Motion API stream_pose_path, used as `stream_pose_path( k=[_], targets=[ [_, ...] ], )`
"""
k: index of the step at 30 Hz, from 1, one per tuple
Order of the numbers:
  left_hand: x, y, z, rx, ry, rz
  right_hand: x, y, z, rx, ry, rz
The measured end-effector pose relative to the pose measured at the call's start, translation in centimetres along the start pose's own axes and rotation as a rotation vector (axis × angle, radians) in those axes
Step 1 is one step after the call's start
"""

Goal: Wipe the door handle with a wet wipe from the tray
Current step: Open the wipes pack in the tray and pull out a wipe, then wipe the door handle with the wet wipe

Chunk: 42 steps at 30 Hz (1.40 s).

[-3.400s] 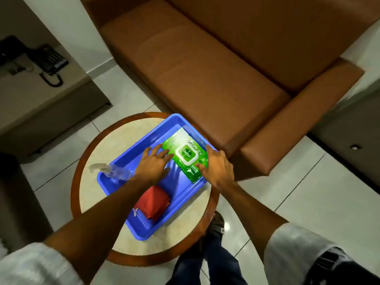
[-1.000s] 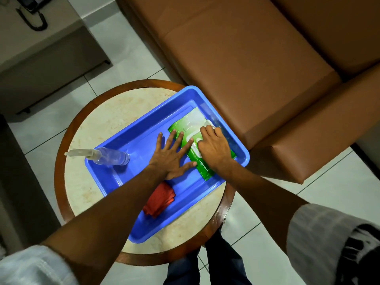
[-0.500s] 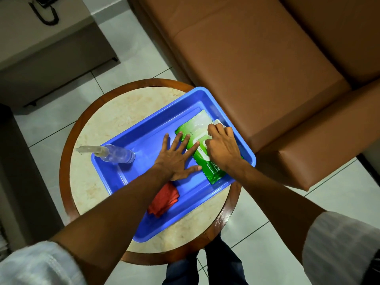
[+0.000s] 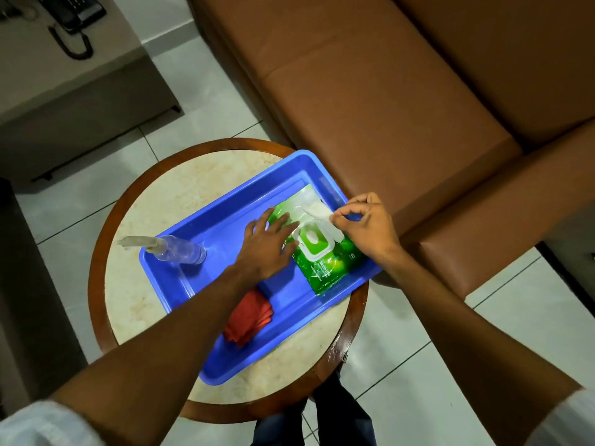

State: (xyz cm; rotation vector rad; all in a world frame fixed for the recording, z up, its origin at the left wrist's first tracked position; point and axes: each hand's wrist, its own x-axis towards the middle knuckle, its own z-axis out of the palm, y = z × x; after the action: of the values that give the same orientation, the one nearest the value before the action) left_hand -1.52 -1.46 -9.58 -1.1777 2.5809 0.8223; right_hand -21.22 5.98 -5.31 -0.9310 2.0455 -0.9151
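A green wet wipe pack [image 4: 325, 268] lies at the right end of the blue tray [image 4: 225, 220] on a round table. Its white-framed opening [image 4: 313, 237] is uncovered. My right hand [image 4: 367, 226] pinches a white flap [image 4: 317, 211] lifted above the opening, between thumb and forefinger. I cannot tell whether the flap is the lid or a wipe. My left hand [image 4: 265, 244] lies flat with its fingers spread, pressing on the pack's left edge. No door handle is in view.
A clear spray bottle [image 4: 174, 249] lies at the tray's left end, and a folded red cloth [image 4: 249, 313] sits near its front. The round table [image 4: 154, 304] has a wooden rim. A brown sofa [image 4: 386, 91] stands right behind it, and a desk with a phone [image 4: 77, 11] is at far left.
The pack's opening is now uncovered. My right hand has lifted off the pack with the white flap pinched in it. My left hand stays pressed on the pack's left side.
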Motion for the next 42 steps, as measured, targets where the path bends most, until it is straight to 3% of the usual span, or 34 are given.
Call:
stream_pose_path(
  k=[3,5,8,12,16,23,29,31,35,38,42],
  targets=[
    [-0.3,2.4,-2.6,-0.557,0.183,-0.085,-1.9,-1.0,-0.9,0.286,-0.057,0.149],
    [-0.9,4.2,-4.8,-0.927,0.092,-0.121,-3.4,-1.8,-1.6,0.401,-0.101,0.216],
    [-2.1,6.1,-7.1,-1.127,-0.093,-0.077,-5.3,-2.9,-2.9,0.482,-0.126,0.323],
    [-4.2,8.6,-9.1,-1.15,-0.148,-0.058,-8.4,-4.3,-5.5,0.508,-0.189,0.399],
    [-6.2,12.7,-11.0,-1.111,-0.22,-0.039,-13.3,-6.0,-9.0,0.621,-0.158,0.313],
    [-9.1,22.5,-12.2,-1.147,-0.391,0.056,-20.9,-7.2,-16.2,0.671,0.084,0.294],
    [-9.4,31.5,-11.0,-1.168,-0.534,0.123,-24.8,-3.4,-23.1,0.817,0.234,0.328],
    [-9.2,34.8,-10.6,-1.117,-0.546,0.154,-25.7,-1.6,-26.0,0.81,0.283,0.32],
    [-8.2,42.2,-9.0,-0.999,-0.419,0.172,-26.7,2.2,-32.1,0.737,0.438,0.252],
    [-7.3,46.1,-8.2,-0.861,-0.353,0.245,-27.2,3.4,-35.3,0.806,0.378,0.196],
    [-6.3,53.1,-7.8,-0.732,-0.366,0.36,-28.4,5.5,-41.8,0.709,0.379,0.176]
  ],
)
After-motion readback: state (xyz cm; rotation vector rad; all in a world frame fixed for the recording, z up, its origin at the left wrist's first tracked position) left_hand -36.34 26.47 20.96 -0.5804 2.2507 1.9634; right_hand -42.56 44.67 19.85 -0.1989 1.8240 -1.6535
